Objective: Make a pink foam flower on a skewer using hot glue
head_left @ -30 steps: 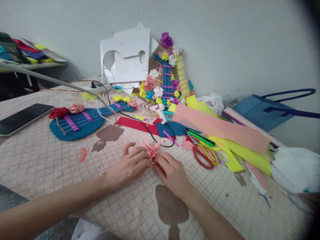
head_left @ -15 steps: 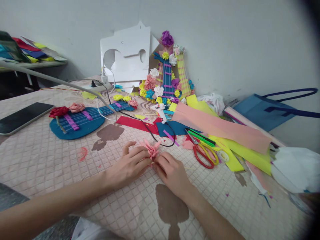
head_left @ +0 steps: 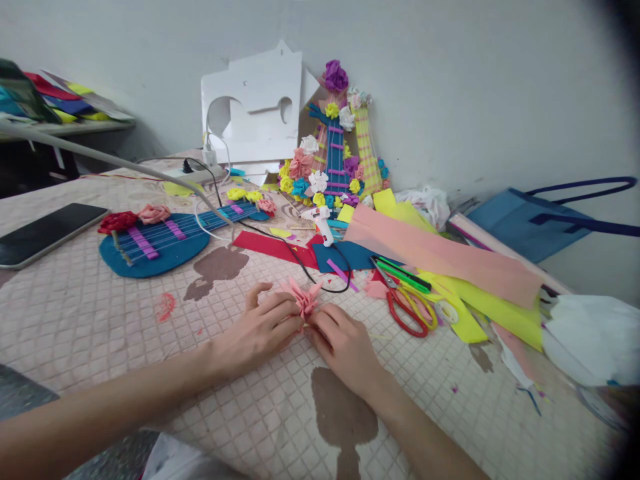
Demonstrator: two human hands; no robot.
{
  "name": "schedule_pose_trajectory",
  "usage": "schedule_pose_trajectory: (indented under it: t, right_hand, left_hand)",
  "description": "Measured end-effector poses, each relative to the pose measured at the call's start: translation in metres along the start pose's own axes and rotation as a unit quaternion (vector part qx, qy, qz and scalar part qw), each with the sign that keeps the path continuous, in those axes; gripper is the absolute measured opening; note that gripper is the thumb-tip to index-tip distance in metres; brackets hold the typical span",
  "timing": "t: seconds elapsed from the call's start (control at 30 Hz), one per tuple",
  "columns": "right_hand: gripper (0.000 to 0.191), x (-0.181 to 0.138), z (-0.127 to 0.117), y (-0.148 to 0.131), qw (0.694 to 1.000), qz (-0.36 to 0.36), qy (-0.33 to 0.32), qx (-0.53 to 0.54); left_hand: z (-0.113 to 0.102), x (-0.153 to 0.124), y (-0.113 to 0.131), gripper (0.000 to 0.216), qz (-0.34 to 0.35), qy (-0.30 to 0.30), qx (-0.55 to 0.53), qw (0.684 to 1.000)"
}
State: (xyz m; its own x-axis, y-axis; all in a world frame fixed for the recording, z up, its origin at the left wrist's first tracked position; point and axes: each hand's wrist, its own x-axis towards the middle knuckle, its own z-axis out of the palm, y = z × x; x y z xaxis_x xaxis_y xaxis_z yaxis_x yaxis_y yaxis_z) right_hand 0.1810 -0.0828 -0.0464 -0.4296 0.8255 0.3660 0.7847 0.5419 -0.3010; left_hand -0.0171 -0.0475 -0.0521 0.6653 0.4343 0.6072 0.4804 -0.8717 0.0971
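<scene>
Between my two hands sits a pink paper flower (head_left: 304, 297) with pointed petals fanned upward, low over the tiled-pattern tablecloth (head_left: 240, 427). My left hand (head_left: 273, 323) pinches it from the left, with the thumb raised and bent. From the right, the fingertips of my right hand (head_left: 340, 337) close at the flower's base. Fingers cover the lower part of the flower. Behind it lie the black cord and a white glue gun (head_left: 323, 223). Off to the left rests a blue guitar-shaped craft (head_left: 160, 257) with red and pink paper flowers on it.
Red-handled scissors (head_left: 407, 313), a green cutter (head_left: 403, 273) and a tape roll (head_left: 447, 311) lie right of my hands. Pink paper (head_left: 440, 253) stretches behind them. A phone (head_left: 53, 230) is at far left. Flower-covered guitar crafts (head_left: 336, 157) lean on the wall beside white cut-out board (head_left: 260, 137).
</scene>
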Motion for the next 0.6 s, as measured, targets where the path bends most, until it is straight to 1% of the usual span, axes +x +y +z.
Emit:
schedule_pose_trajectory:
  t: [0.27,0.6]
  right_hand:
    - [0.01,-0.0006,-0.0008,-0.0012,1.0,-0.002,0.0,-0.003]
    - [0.012,0.0003,0.0014,-0.0016,1.0,-0.01,0.006,-0.01]
  left_hand:
    - [-0.0028,0.0014,0.0014,0.013,-0.009,0.002,-0.007,1.0]
    - [-0.0023,0.0006,0.0015,0.015,-0.014,0.001,-0.02,1.0]
